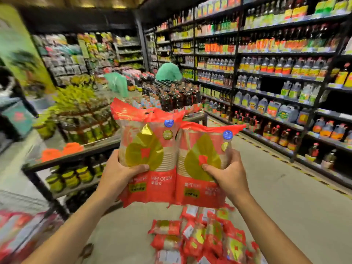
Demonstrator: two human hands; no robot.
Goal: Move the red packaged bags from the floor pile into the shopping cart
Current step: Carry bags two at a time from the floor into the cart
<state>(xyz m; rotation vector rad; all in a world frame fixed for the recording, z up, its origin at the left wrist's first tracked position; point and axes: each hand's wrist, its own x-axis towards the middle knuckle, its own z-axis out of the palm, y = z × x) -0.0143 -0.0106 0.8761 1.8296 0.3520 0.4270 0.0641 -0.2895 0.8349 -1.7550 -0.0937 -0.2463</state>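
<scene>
1. Supermarket aisle, with a pale floor (285, 197) running away toward 1 o'clock; motion blur softens most edges.
2. Nearest, at 6 o'clock, the pile (202, 239) of red packaged bags lies on the floor, the bags overlapping at mixed angles.
3. At 8 o'clock sit blurred red packages (21, 231) below a strip of wire mesh (17, 199). They are too smeared to tell whether this is the cart.
4. Just left of centre, the left hand (122, 172) grips the left bag (150, 134) low on its outer side. The thumb lies across the gold leaf print and the fingers curl behind.
5. Just right of centre, the right hand (228, 174) grips the right bag (202, 147) the same way, thumb on the front and fingers wrapped round the outer edge.
6. Both bags stand upright in the air above the pile, side by side and touching along their inner edges. Each has a blue round sticker near its top.
7. At 9 o'clock a low dark display shelf (76, 151) carries jars with yellow-green lids.
8. At 12 o'clock, behind the bags, stands a block of dark bottles (171, 96).
9. From 1 to 4 o'clock, tall dark shelves (282, 73) hold rows of bottles and jugs.
</scene>
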